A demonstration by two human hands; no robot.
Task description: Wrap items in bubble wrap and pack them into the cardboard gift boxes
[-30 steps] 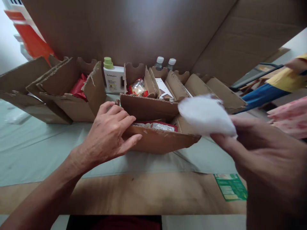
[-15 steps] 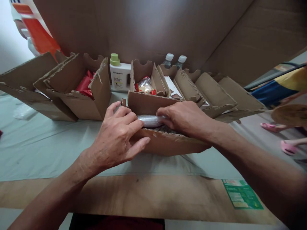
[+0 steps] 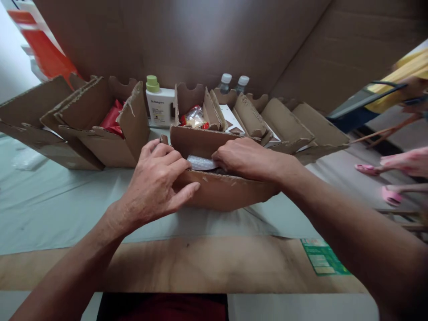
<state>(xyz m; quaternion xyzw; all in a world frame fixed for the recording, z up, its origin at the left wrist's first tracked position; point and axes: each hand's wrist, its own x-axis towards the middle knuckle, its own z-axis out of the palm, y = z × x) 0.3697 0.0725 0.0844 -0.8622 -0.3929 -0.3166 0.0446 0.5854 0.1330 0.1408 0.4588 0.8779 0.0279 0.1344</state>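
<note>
In front of me on the cloth stands an open cardboard box (image 3: 227,194). My left hand (image 3: 163,176) holds its left end, fingers over the rim and thumb stretched along the outside of the front wall. My right hand (image 3: 245,158) reaches into the box from the right. Its fingers are bent closed at the right end of a clear bubble-wrap packet (image 3: 201,163), their tips partly hidden. The packet lies just inside the front wall, close to my left fingertips. What lies beneath it is hidden.
Behind stand more cardboard bins (image 3: 100,129), one with a red packet (image 3: 113,119), another with a food packet (image 3: 194,118). A white jug with green cap (image 3: 161,104) and two bottles (image 3: 225,82) stand among them. At right are people's legs and pink slippers (image 3: 392,196).
The view has shifted, so the bins appear further left. My right hand and the bubble-wrap packet sit slightly differently in the box, and the packet is tilted. My left hand keeps its place.
</note>
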